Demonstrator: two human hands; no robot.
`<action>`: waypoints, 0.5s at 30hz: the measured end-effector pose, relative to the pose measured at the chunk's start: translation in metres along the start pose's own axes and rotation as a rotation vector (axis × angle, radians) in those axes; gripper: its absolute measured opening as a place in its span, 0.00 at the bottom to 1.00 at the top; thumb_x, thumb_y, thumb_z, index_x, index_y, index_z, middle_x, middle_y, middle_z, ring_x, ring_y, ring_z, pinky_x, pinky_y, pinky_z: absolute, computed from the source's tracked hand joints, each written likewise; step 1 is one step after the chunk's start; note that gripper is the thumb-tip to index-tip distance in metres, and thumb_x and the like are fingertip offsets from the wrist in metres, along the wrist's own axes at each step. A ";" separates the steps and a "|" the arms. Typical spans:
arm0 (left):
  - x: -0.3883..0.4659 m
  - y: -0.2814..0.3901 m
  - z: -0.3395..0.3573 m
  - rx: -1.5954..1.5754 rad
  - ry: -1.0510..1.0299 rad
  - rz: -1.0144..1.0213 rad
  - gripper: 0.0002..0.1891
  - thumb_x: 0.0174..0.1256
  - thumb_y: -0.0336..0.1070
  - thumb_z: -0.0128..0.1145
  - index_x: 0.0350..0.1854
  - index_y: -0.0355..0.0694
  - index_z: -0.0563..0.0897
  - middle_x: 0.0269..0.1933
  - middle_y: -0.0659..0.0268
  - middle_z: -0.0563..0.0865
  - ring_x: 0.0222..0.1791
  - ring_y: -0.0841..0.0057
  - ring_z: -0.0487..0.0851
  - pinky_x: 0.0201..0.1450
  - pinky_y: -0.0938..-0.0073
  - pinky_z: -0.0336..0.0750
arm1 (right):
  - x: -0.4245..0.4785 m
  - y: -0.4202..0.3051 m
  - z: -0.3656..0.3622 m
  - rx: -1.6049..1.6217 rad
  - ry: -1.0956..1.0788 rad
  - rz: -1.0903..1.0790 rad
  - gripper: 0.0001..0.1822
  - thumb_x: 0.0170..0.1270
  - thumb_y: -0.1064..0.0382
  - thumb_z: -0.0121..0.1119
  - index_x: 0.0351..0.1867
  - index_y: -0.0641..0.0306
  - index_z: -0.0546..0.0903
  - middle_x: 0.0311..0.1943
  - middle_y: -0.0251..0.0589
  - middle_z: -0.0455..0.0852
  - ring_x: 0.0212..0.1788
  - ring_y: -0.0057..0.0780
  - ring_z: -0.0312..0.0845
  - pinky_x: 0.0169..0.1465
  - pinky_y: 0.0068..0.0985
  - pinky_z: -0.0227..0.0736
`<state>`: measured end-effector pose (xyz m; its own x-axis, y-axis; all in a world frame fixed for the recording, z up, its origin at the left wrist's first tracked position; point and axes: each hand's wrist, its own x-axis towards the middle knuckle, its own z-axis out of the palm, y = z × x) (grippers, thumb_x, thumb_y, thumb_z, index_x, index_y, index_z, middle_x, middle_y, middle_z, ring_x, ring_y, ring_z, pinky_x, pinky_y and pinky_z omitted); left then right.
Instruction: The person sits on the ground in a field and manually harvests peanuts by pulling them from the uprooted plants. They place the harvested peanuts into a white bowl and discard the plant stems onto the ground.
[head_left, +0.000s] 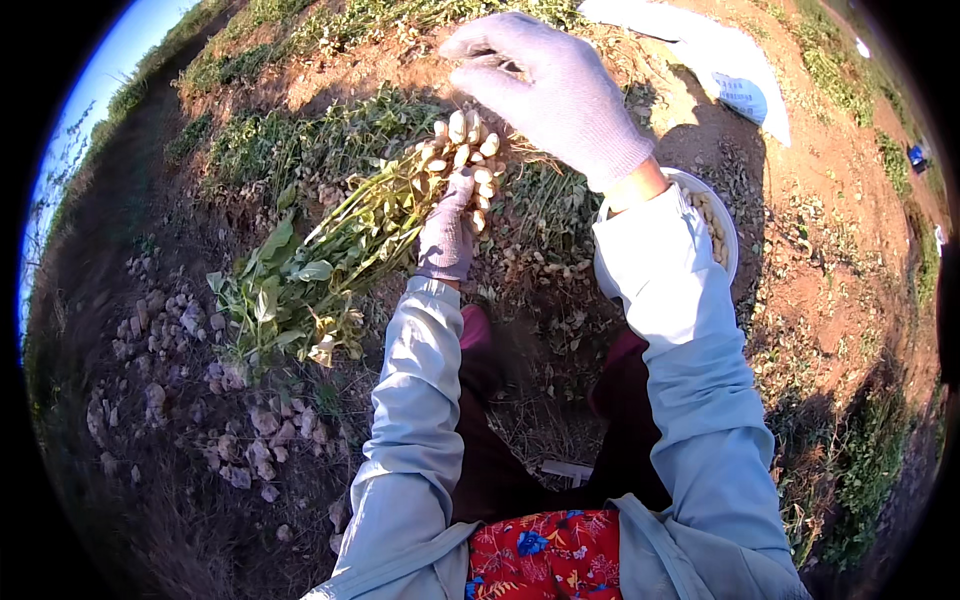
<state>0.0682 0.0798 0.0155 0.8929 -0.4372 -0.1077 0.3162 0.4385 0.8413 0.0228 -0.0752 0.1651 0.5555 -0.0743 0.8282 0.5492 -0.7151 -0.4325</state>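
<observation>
My left hand (448, 229), in a pale knit glove, is closed around a bunch of peanut plants (360, 232) just below the pods. The leafy stems trail down to the left, and a cluster of cream peanut pods (466, 146) sticks up above the fist. Up and to the right of the pods, my right hand (547, 90), in a similar glove, is raised with fingers bent and a gap between thumb and forefinger; nothing shows in that gap. Behind my right forearm stands a white bucket (733, 225) with peanut pods (711, 225) inside, partly hidden by the sleeve.
Pulled peanut plants (255, 154) lie in a row across the soil ahead. A white sack (720, 56) bearing print lies at the upper right. Clods and stones (262, 442) are scattered at lower left. My feet stand apart on the ground between bucket and plants.
</observation>
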 end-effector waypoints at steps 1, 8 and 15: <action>-0.001 0.002 0.003 0.009 0.017 0.049 0.17 0.72 0.41 0.51 0.56 0.36 0.75 0.50 0.68 0.82 0.46 0.80 0.80 0.47 0.80 0.74 | -0.008 0.003 -0.024 0.101 0.117 0.184 0.07 0.61 0.63 0.60 0.39 0.58 0.83 0.32 0.36 0.86 0.33 0.23 0.83 0.37 0.24 0.76; -0.013 -0.010 0.016 -0.075 0.046 0.032 0.17 0.72 0.40 0.51 0.57 0.36 0.74 0.51 0.65 0.82 0.48 0.76 0.81 0.50 0.75 0.77 | -0.113 -0.002 -0.011 0.357 -0.010 0.526 0.09 0.61 0.65 0.62 0.41 0.65 0.81 0.35 0.38 0.84 0.35 0.22 0.81 0.40 0.21 0.75; -0.020 -0.032 0.040 0.103 -0.044 -0.052 0.24 0.73 0.52 0.45 0.61 0.39 0.73 0.53 0.67 0.81 0.50 0.80 0.79 0.54 0.78 0.73 | -0.114 0.001 0.012 -0.094 0.045 0.386 0.14 0.56 0.61 0.66 0.44 0.56 0.81 0.36 0.41 0.80 0.38 0.38 0.80 0.40 0.31 0.75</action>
<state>0.0276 0.0426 0.0116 0.8605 -0.4923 -0.1314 0.3253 0.3321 0.8854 -0.0328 -0.0586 0.0658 0.6807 -0.3791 0.6268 0.2444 -0.6891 -0.6822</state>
